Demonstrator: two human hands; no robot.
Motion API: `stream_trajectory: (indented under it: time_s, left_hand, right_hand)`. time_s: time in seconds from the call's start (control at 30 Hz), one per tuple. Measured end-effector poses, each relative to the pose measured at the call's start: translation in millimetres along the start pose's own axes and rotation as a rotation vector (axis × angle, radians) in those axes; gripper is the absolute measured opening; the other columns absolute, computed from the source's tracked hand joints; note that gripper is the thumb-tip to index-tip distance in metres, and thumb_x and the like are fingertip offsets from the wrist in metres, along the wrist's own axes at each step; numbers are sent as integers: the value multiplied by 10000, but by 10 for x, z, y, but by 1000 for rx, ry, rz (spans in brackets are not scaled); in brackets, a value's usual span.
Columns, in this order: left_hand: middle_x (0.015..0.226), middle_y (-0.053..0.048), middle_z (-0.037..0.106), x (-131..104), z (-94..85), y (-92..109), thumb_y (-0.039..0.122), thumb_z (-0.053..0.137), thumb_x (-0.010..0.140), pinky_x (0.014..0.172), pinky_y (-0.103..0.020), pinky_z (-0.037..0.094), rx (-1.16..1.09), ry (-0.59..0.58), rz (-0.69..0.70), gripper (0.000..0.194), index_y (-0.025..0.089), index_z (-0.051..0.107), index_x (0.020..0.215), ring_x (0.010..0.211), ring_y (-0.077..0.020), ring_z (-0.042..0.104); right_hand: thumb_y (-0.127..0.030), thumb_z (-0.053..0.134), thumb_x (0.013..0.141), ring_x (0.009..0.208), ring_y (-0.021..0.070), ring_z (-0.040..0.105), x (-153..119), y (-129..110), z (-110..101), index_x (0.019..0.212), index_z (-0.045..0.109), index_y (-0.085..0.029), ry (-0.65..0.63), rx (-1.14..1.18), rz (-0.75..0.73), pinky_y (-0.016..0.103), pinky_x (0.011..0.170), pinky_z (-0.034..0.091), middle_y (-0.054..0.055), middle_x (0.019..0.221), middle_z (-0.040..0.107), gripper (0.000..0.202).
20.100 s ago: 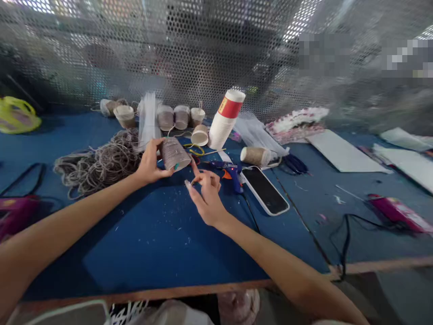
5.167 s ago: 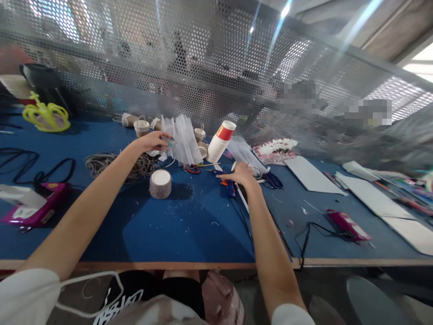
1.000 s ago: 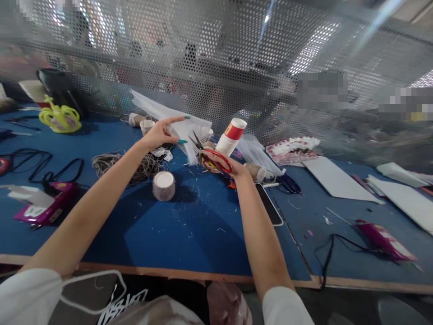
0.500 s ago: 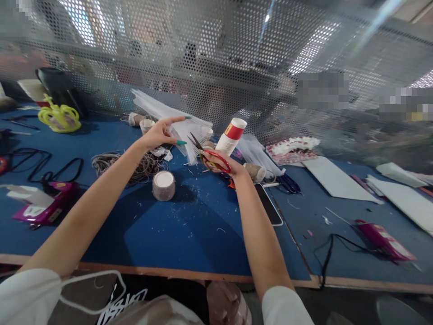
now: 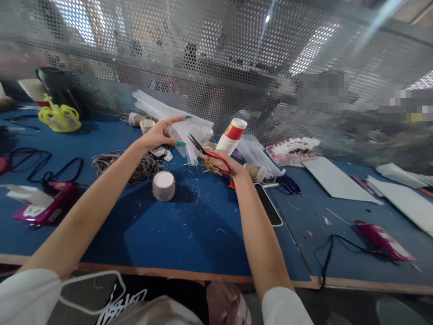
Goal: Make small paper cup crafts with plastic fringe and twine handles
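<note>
My left hand (image 5: 156,136) is stretched over the table, thumb and index finger spread wide with nothing seen between them; its other fingers are hidden. Just beyond it lies a bundle of white translucent mesh strips (image 5: 189,131). In my right hand (image 5: 233,165) is a pair of red-handled scissors (image 5: 216,158), blades pointing up and left toward the strips and slightly apart. Behind that hand leans a stack of white paper cups (image 5: 236,128) with a red band. Nearer me stands a round, plastic-wrapped roll (image 5: 163,186) with a white top.
A tangle of grey-brown cord (image 5: 142,169) lies under my left forearm. A phone (image 5: 269,205) and twine spool (image 5: 254,172) lie by my right forearm. Purple devices (image 5: 50,204) with cables sit at both sides. A yellow crown (image 5: 60,116) stands left; white boards (image 5: 340,180) lie right.
Almost nothing differs. The scissors have shifted very slightly in my right hand; my left hand keeps its place.
</note>
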State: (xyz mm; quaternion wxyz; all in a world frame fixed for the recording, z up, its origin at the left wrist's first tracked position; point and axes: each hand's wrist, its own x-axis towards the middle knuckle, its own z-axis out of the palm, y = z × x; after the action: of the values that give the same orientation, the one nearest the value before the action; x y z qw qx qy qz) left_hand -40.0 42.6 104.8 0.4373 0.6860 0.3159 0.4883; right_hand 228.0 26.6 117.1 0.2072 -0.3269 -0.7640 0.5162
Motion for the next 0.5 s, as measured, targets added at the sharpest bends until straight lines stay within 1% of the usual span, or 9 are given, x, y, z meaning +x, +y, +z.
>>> stream_trajectory:
  time_s: [0.07, 0.13, 0.27, 0.4, 0.5]
  left_hand:
    - [570, 47, 609, 1, -6, 0, 205, 873, 574, 392, -140, 365, 8, -21, 5, 979, 130, 422, 1439, 395, -59, 496]
    - [580, 44, 613, 1, -10, 1, 202, 870, 579, 392, -141, 361, 12, -29, 8, 973, 127, 421, 1439, 394, -53, 486]
    - [568, 43, 600, 6, -11, -13, 204, 868, 587, 401, -143, 365, 17, -38, 27, 957, 115, 427, 1432, 407, -56, 486]
    - [538, 48, 567, 12, -11, -29, 199, 866, 600, 414, -146, 372, 54, -61, 77, 906, 121, 462, 1408, 446, -75, 514]
    - [500, 67, 520, 5, -10, -20, 191, 853, 619, 402, -145, 357, 71, -75, 75, 894, 122, 453, 1416, 434, -77, 502]
  right_hand:
    - [-581, 681, 775, 378, 55, 351, -5, -5, -4, 707, 467, -209, -1, -14, 12, 192, 327, 289, -78, 487, 406, 435]
    - [-535, 662, 813, 387, 56, 353, -3, -2, -6, 721, 470, -207, 6, -28, 18, 199, 342, 288, -74, 496, 405, 391]
    - [-472, 551, 910, 408, 51, 351, 28, 34, -4, 724, 476, -193, 7, -7, 20, 211, 366, 280, -45, 547, 442, 343]
    - [-471, 493, 938, 423, 55, 357, 77, 102, 1, 752, 498, -193, -36, 66, 14, 202, 359, 278, -27, 590, 466, 335]
    - [-469, 504, 929, 458, 63, 384, 101, 145, 4, 772, 509, -207, -42, 91, 3, 190, 365, 313, -18, 628, 469, 305]
